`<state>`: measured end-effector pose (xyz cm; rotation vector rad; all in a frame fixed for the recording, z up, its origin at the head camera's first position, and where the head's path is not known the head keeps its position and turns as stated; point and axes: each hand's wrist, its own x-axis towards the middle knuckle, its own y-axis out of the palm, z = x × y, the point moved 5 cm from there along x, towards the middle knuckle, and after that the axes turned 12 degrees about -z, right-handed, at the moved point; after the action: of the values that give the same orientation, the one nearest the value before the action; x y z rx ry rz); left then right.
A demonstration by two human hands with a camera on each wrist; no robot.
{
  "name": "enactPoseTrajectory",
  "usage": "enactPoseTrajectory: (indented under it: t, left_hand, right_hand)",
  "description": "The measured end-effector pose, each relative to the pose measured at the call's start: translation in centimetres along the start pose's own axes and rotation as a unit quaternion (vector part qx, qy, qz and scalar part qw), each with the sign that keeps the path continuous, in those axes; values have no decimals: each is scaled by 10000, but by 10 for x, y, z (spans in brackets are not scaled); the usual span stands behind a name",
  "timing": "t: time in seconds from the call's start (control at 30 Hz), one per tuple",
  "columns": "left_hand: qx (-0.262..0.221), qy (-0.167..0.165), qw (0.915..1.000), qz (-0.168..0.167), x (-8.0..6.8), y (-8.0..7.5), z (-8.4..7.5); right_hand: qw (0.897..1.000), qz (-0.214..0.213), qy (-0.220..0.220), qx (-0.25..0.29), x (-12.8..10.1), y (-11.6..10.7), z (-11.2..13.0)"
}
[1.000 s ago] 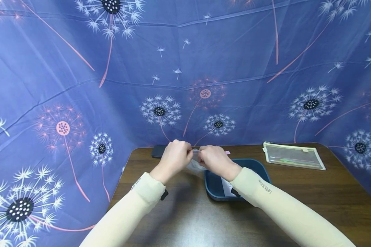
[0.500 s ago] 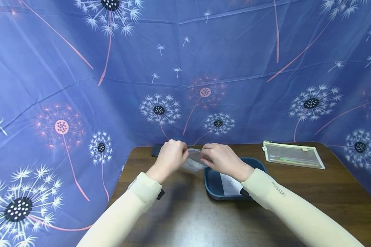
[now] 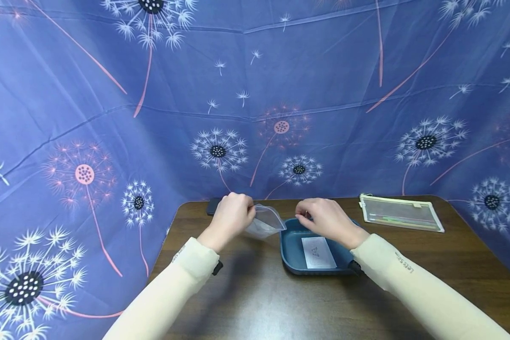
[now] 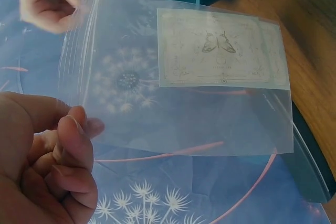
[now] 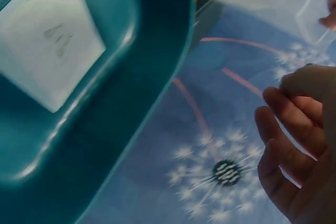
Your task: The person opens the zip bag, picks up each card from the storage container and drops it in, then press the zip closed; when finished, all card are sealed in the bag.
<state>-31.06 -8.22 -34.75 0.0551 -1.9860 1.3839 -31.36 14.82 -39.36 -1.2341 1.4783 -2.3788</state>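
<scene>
Pinching the limp, slippery zip bag [image 3: 265, 223] at its seal corner, left hand [image 3: 231, 216] is holding while right hand [image 3: 325, 218] is hovering, loosely curled, empty.

Light was even and fairly bright, falling from above and leaving only soft shadows under the arms on the table [image 3: 259, 302]. The head view bent straight lines near its edges. The right wrist view was blurred throughout, the tray [image 5: 131, 103] smeared, while the bag [image 4: 178, 77] showed sharp with mild glare.
</scene>
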Motion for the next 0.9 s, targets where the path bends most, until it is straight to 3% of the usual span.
enactPoseTrajectory:
  t: [0.23,0.47,0.77,0.9]
  left_hand:
    - [-113,-15,9997,217,-4,3,-2]
    - [-65,39,9999,139,-6,2,-4]
    - [-61,88,9999,129,-5,0,-6]
    - [-82,76,9999,111,-5,-2,-7]
  right_hand:
    - [9971,610,85,-447,-13,19,-29]
    - [9912,1123,383,-591,-21,36,-50]
    - [9817,1658,713,-612,-34,50,-63]
    - [9722,2107,786,-646,-41,56,-63]
